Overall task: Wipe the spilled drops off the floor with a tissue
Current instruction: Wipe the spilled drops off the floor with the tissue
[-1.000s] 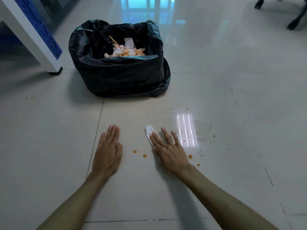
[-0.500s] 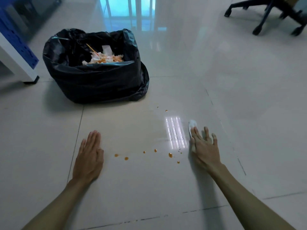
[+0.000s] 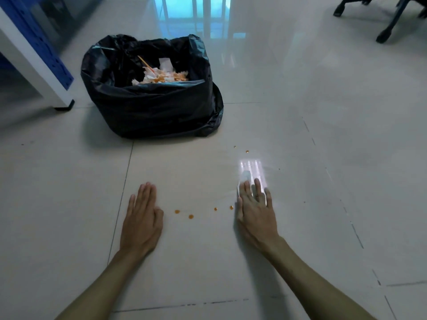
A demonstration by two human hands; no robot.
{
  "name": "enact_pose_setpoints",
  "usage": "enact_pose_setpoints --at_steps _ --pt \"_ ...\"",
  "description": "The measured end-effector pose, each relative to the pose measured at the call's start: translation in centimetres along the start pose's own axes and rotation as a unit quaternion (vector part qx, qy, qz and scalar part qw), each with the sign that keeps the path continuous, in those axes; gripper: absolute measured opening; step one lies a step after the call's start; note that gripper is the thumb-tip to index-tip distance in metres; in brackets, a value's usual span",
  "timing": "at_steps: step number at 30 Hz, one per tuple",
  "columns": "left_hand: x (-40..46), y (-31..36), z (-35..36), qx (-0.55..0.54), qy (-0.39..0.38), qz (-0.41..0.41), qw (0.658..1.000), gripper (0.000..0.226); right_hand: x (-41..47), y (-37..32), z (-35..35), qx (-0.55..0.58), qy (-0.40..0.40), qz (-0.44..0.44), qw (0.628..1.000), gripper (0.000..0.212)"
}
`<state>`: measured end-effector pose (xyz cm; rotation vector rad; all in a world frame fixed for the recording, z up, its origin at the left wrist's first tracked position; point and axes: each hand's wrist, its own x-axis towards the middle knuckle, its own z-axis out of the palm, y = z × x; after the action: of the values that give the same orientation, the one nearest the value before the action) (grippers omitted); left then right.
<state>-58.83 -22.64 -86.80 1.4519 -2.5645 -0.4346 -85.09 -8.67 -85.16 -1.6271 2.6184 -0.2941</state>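
A white tissue lies flat on the pale tiled floor, pinned under the fingers of my right hand; only its far end shows. Several orange drops sit in a loose row between my two hands, and two more drops lie farther away near the light's reflection. My left hand rests palm down on the floor, fingers together, holding nothing.
A black bin bag holding stained tissues stands just beyond the spill. A white and blue furniture leg is at far left. A wheeled chair base is at far right.
My right hand slid the tissue right across the floor and then back left a little. Drops near the reflection and right of the hand are gone. The left hand stayed put.
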Motion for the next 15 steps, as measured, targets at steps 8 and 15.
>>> enact_pose_setpoints --at_steps 8,15 --pt "0.4 -0.5 -0.1 -0.018 0.01 -0.006 1.0 0.065 1.5 -9.7 2.9 0.026 -0.023 -0.197 0.98 0.054" --pt "0.4 -0.5 -0.1 -0.029 0.02 0.001 0.999 0.061 -1.1 -13.4 3.6 0.025 -0.035 -0.301 0.953 0.051"
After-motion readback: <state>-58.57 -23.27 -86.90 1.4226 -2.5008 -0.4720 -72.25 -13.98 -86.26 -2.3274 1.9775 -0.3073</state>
